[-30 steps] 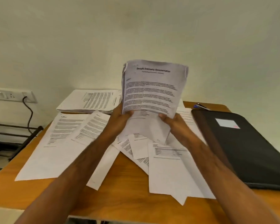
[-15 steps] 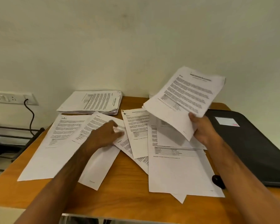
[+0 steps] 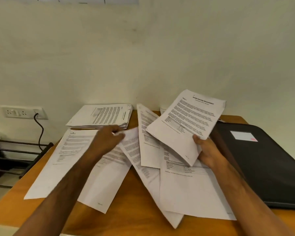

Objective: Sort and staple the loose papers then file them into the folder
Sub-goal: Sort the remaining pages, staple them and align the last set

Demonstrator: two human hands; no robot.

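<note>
My right hand (image 3: 208, 153) grips the lower edge of a thin set of printed sheets (image 3: 187, 120), held tilted above the table. My left hand (image 3: 107, 139) pinches the top corner of a loose printed sheet (image 3: 112, 169) lying at the table's middle left; the hand is blurred. Several more loose sheets (image 3: 187, 189) lie fanned over the wooden table (image 3: 129, 217). A neat stack of papers (image 3: 102, 116) rests at the back. A closed black folder (image 3: 266, 160) with a white label lies on the right. No stapler shows.
The table stands against a pale wall. A wall socket (image 3: 22, 112) with a black cable (image 3: 40, 132) is at the left, above a dark metal rack (image 3: 14, 155) beside the table.
My left hand let go of the held set and reached left, then back to a loose sheet's top corner. My right hand carried the set to the right and lowered it slightly.
</note>
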